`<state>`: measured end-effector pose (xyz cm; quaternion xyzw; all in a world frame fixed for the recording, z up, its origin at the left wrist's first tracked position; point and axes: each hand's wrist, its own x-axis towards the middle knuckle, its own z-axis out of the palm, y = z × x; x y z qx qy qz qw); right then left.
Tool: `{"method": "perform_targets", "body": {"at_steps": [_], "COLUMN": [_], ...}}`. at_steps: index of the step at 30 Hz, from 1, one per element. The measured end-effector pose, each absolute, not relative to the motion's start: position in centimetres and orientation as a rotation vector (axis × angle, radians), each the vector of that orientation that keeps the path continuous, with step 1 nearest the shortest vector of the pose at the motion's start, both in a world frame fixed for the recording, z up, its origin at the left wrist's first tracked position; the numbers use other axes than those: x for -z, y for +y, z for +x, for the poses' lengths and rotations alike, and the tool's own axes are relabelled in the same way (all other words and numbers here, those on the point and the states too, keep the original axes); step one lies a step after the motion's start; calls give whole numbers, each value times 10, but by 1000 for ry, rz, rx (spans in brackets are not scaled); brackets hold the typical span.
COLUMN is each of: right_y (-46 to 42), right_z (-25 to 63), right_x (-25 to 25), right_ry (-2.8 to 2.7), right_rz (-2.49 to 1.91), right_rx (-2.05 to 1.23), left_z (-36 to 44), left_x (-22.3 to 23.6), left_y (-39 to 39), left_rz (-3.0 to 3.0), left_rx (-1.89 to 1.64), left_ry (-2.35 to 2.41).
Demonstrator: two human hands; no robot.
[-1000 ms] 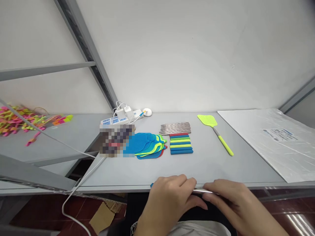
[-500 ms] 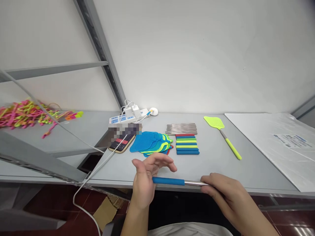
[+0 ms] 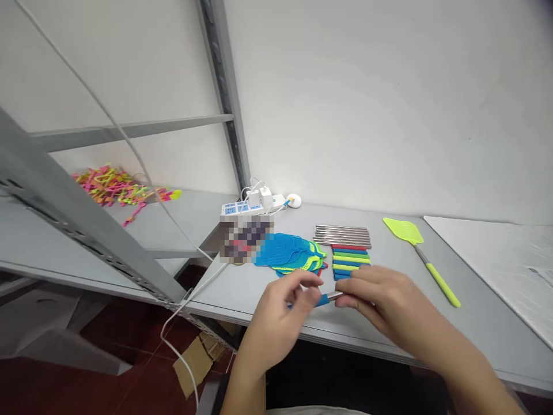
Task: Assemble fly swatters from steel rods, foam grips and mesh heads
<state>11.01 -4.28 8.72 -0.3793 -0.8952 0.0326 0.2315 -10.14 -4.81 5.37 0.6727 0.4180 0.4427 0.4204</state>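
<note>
The left hand (image 3: 274,328) wraps its fingers around the blue sleeve (image 3: 323,300) on a steel rod (image 3: 333,297), and the right hand (image 3: 384,302) pinches the bare end (image 3: 339,295) to hold it steady.

No words could be read. A small printed label (image 3: 540,276) was on the white plastic sheet (image 3: 488,259) at the right end of the bench (image 3: 484,346), but it was too small to read, and the edge of the view cut it off. The power strip (image 3: 246,208) had tiny marks on it, but they were too small to read too. There was nothing to read on the steel rod (image 3: 333,296) between the left hand (image 3: 276,323) and the right hand (image 3: 389,302).
</note>
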Motion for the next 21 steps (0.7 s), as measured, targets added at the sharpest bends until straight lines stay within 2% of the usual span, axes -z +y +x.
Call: {"method": "perform_targets", "body": {"at_steps": [3,5,8,10,14,21], "right_y": [-12,9,38,52,62,50], "right_z": [94,74,38,15,-14,-14], "right_x": [-107,-108,-85,-62,-29,-26], "right_ry": [-2524,-2399,-2213,-2385,-2755,-2800], "right_rz": [-907,-928,-1083,-1189,-1186,-1101], "right_rx": [4,9,-86,-25,101,244], "left_z": [-120,-141,-176,-194,-203,-186], "left_x": [-60,-63,-67,-69,-67,-56], "left_y": [-55,-59,-61,-61,-57,-48], "left_rz": [2015,2053,1861,1717,1693,1814], "left_rx": [-871,-902,-1041,-1049,-989,-756], "left_ry": [1254,1451,1896,2090,2054,1873]}}
